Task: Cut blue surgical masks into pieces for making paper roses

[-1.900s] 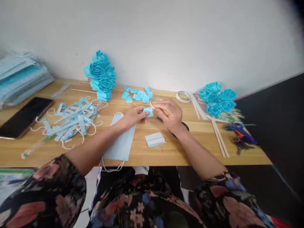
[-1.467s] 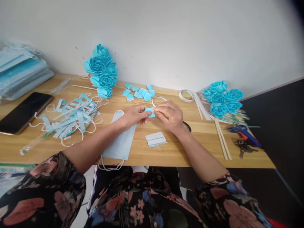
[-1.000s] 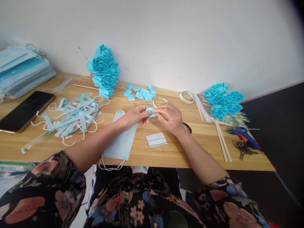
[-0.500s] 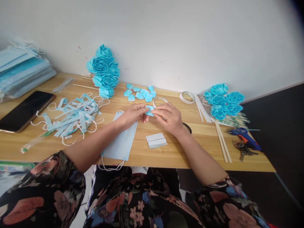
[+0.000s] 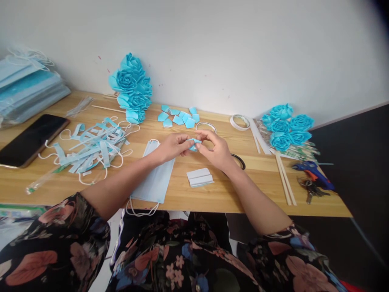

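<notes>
A small blue petal (image 5: 194,143) cut from mask fabric is pinched between both hands above the middle of the table. My left hand (image 5: 175,146) grips its left side, thumb on top. My right hand (image 5: 215,149) holds the right side between thumb and fingers. Parts of the petal are hidden behind the fingers. Below the hands lies a folded white-and-blue piece (image 5: 199,177). A light blue face mask (image 5: 154,174) lies under my left forearm. Several cut blue petals (image 5: 185,118) are scattered beyond my hands, beside a thin roll of tape (image 5: 206,127).
To the left are cut mask strips (image 5: 100,148), a phone (image 5: 32,138) and a mask stack (image 5: 28,89). Blue fabric roses (image 5: 132,87) stand by the wall; more roses (image 5: 281,125) lie right. A glue gun (image 5: 314,172), keys (image 5: 311,188) and wooden sticks (image 5: 285,178) sit near the right edge.
My right hand's fingers have shifted on the petal, the thumb now showing in front. The petal has tilted and looks narrower between the hands.
</notes>
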{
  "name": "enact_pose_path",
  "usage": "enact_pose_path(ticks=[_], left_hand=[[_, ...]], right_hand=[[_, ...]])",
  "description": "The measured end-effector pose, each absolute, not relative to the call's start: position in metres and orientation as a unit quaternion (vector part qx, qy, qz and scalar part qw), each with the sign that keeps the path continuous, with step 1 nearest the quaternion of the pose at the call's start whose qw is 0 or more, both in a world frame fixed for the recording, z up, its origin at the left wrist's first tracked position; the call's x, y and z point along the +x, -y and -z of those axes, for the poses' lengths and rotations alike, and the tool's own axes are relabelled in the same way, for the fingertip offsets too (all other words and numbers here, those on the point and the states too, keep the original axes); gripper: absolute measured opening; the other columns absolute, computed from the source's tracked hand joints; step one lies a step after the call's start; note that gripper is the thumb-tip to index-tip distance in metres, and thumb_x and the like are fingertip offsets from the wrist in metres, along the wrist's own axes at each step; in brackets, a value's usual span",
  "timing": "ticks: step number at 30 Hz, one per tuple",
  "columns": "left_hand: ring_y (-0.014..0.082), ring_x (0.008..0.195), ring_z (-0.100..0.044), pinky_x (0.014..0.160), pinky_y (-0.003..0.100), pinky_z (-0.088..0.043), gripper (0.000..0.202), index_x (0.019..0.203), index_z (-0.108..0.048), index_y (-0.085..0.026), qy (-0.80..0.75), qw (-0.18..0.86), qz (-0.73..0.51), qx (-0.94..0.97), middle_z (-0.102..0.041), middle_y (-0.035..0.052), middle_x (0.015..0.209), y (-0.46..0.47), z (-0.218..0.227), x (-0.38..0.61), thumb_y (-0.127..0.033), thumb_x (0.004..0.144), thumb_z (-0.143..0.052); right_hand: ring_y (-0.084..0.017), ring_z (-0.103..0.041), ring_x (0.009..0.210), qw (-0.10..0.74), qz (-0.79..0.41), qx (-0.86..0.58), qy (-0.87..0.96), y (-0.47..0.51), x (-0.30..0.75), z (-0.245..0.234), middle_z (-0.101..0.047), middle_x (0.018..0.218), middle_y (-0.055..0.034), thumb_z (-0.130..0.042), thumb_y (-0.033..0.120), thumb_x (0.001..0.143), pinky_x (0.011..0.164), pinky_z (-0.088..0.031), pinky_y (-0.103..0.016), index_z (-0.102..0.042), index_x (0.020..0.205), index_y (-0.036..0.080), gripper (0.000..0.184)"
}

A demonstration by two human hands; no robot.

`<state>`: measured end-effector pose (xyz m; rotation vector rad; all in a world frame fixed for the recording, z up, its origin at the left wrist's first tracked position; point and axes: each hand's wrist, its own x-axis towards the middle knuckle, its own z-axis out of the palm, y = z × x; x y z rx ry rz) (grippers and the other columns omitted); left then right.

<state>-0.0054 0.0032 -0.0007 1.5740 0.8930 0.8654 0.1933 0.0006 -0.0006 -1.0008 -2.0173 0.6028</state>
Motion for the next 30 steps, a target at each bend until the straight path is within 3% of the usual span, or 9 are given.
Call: enact_pose_path(ticks=[6, 11, 20, 26, 30], left_hand=[[0.0110, 0.060, -0.051, 0.057, 0.023, -0.041, 0.045, 0.072, -0.058, -0.017, -0.365, 0.553, -0.393, 0.638, -0.056, 0.0003, 0.064, -0.0019, 0.0025, -0.0036, -0.059, 0.088, -0.061], [0.0105, 0.064, -0.045, 0.060, 0.024, -0.037, 0.039, 0.076, -0.060, -0.017, -0.345, 0.547, -0.420, 0.637, -0.053, -0.0020, 0.068, 0.0001, 0.0043, 0.0011, -0.052, 0.078, -0.075], [0.0098, 0.059, -0.041, 0.057, 0.025, -0.034, 0.034, 0.072, -0.058, -0.017, -0.377, 0.523, -0.465, 0.607, -0.050, -0.0024, 0.066, -0.0062, 0.0110, -0.0019, -0.048, 0.081, -0.069], [0.0098, 0.057, -0.037, 0.056, 0.025, -0.030, 0.035, 0.071, -0.060, -0.018, -0.384, 0.515, -0.458, 0.615, -0.047, -0.0033, 0.061, -0.0048, 0.0091, -0.0019, -0.050, 0.080, -0.069], [0.0098, 0.058, -0.036, 0.056, 0.026, -0.028, 0.038, 0.067, -0.057, -0.017, -0.386, 0.493, -0.435, 0.647, -0.044, -0.0036, 0.060, -0.0010, 0.0049, -0.0016, -0.050, 0.084, -0.065]], right_hand=[[-0.017, -0.066, 0.086, 0.432, -0.302, -0.396, 0.752, -0.0011, 0.1892, 0.0056, -0.065, 0.089, -0.0011, -0.063, 0.024, 0.089, 0.084, -0.056, -0.035, -0.062, 0.123, 0.025, 0.034], [-0.017, -0.063, 0.085, 0.445, -0.349, -0.390, 0.726, -0.0024, 0.1859, 0.0062, -0.063, 0.091, -0.0014, -0.061, 0.029, 0.090, 0.081, -0.056, -0.034, -0.058, 0.125, 0.025, 0.036], [-0.016, -0.061, 0.080, 0.443, -0.391, -0.396, 0.703, -0.0067, 0.1883, 0.0104, -0.063, 0.085, -0.0007, -0.060, 0.029, 0.089, 0.076, -0.053, -0.032, -0.059, 0.125, 0.023, 0.036], [-0.017, -0.064, 0.080, 0.441, -0.393, -0.405, 0.698, -0.0068, 0.1914, 0.0074, -0.070, 0.093, -0.0042, -0.058, 0.036, 0.093, 0.074, -0.054, -0.033, -0.061, 0.124, 0.022, 0.035], [-0.016, -0.065, 0.081, 0.445, -0.416, -0.397, 0.686, -0.0068, 0.1904, 0.0076, -0.070, 0.092, -0.0030, -0.064, 0.039, 0.090, 0.077, -0.055, -0.032, -0.061, 0.123, 0.022, 0.038]])
